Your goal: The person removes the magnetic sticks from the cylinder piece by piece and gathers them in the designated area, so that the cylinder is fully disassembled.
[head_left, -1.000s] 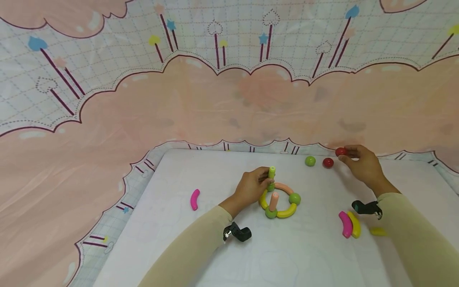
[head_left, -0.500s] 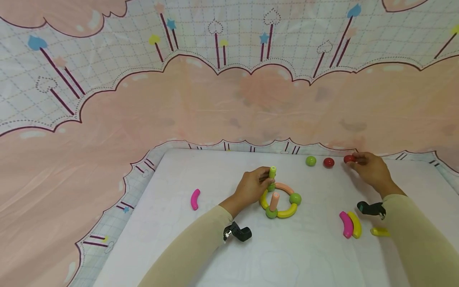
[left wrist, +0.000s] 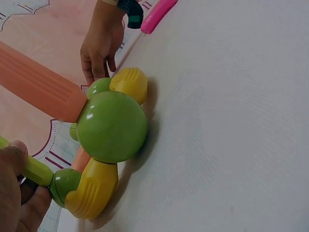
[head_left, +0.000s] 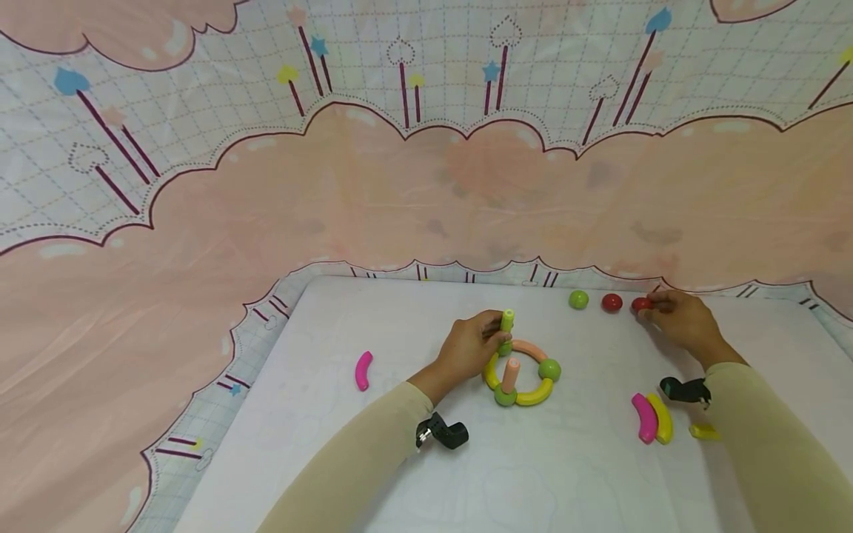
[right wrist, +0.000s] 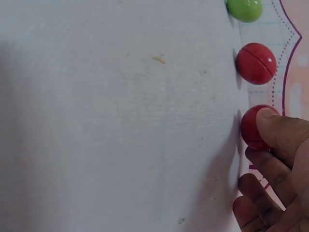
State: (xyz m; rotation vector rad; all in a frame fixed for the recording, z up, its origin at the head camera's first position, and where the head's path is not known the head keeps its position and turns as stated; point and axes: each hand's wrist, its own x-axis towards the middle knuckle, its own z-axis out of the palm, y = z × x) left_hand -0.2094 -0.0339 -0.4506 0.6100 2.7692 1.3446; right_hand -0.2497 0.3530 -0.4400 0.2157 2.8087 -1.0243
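Observation:
In the head view my left hand (head_left: 469, 346) pinches a light green rod (head_left: 508, 320) that stands upright on a green ball at the back of a ring. The ring joins green balls (head_left: 549, 369), yellow curved pieces (head_left: 535, 393) and a peach curved piece (head_left: 529, 349). A peach rod (head_left: 511, 374) rises from its front ball. At the table's far edge my right hand (head_left: 686, 326) holds a red ball (right wrist: 252, 126) between thumb and fingers, close over the tabletop. Left of it sit another red ball (head_left: 611, 303) and a loose green ball (head_left: 578, 299).
The white table (head_left: 426, 474) bears a pink curved piece (head_left: 363, 371) on the left. Right of the ring lie a pink curved piece (head_left: 644, 418) and a yellow one (head_left: 660, 419) side by side. Another yellow piece (head_left: 704, 431) shows partly behind the right sleeve.
My right hand has carried the red ball right and down toward the tabletop, then slightly back left beside the other red ball. My left hand stays at the rod.

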